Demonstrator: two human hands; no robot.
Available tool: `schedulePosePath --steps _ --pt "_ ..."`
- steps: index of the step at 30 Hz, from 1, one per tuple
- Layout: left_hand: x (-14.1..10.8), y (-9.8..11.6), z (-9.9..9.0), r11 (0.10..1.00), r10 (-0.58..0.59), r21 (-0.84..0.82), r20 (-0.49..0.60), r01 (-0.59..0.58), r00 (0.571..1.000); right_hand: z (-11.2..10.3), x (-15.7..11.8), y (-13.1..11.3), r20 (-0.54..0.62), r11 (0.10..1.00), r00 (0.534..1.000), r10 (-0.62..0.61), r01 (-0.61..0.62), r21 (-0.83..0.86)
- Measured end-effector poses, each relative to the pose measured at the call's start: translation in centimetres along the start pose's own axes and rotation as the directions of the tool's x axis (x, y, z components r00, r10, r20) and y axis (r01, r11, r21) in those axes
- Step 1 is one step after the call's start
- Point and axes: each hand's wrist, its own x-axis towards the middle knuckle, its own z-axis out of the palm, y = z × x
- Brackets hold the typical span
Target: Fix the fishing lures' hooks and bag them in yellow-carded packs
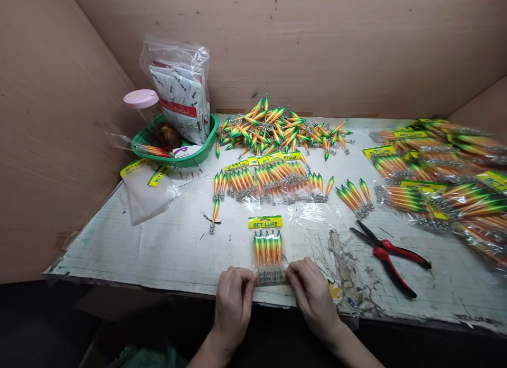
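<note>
A clear packet of fishing lures [268,249] lies near the table's front edge, under a yellow "BCT LURE" header. Inside, several green, yellow and orange lures stand side by side, their metal hook crowns at the bottom. My left hand [233,302] pinches the packet's lower left corner, fingers closed. At the lower right corner, my right hand [315,299] is closed in the same way. The thin plastic between my fingertips is mostly hidden. Just beyond the packet, a single lure [215,214] rests on the white tabletop [166,252].
A heap of loose lures [277,128] lies at the back, with bagged lures [273,178] before it. More packets [435,172] are piled right, near red-handled pliers [390,252]. Left are a green basket [198,156] and empty bags [148,196]. Cardboard walls [317,51] enclose the table.
</note>
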Motion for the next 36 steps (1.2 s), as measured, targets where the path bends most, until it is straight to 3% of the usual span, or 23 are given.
schedulePosePath --steps 4,7,12,15,18,21,24,26,29,32,34,36 --pt "0.4 0.9 1.2 0.977 -0.126 0.161 -0.102 0.142 0.987 1.4 0.1 -0.8 -0.078 0.989 0.988 0.134 -0.138 -0.047" --pt "1.3 1.3 1.6 0.932 -0.202 0.286 -0.101 0.222 0.974 1.8 0.6 -1.2 -0.101 0.973 0.971 0.219 -0.225 -0.058" --pt "2.8 1.4 1.2 0.889 -0.230 0.406 -0.002 0.211 0.973 1.9 1.3 -1.1 -0.096 0.959 0.955 0.280 -0.282 -0.007" --pt "3.4 1.4 0.9 0.886 -0.242 0.405 -0.010 0.225 0.970 1.6 1.3 -1.2 -0.090 0.958 0.954 0.285 -0.280 0.064" --pt "3.8 1.5 0.8 0.929 -0.267 0.272 0.025 0.250 0.963 1.0 1.0 -1.3 -0.079 0.958 0.962 0.262 -0.250 0.140" --pt "4.1 1.4 0.8 0.943 -0.320 -0.052 0.144 0.330 0.936 0.6 0.4 -0.9 -0.110 0.914 0.952 0.286 -0.237 0.330" --pt "3.9 1.6 1.5 0.769 -0.439 -0.377 0.273 0.515 0.856 0.8 -0.1 -0.2 -0.154 0.777 0.918 0.366 -0.211 0.593" --pt "3.6 2.1 2.2 0.664 -0.502 -0.490 0.268 0.565 0.822 1.1 -0.2 0.0 -0.162 0.731 0.915 0.370 -0.179 0.658" --pt "3.4 3.0 3.0 0.684 -0.506 -0.516 0.174 0.515 0.845 0.5 0.4 -0.2 -0.143 0.798 0.947 0.287 -0.153 0.583" --pt "4.9 2.5 2.5 0.875 -0.305 -0.369 0.082 0.313 0.949 -3.3 2.5 0.9 -0.216 0.902 0.947 0.239 -0.134 0.411" --pt "7.2 1.0 1.6 0.984 -0.056 -0.170 0.008 0.056 0.998 -8.4 4.9 2.8 -0.314 0.935 0.917 0.248 -0.141 0.327" --pt "10.0 -1.3 0.9 0.986 0.158 0.078 -0.091 -0.151 0.983 -15.1 7.8 5.3 -0.406 0.960 0.878 0.253 -0.178 0.214"
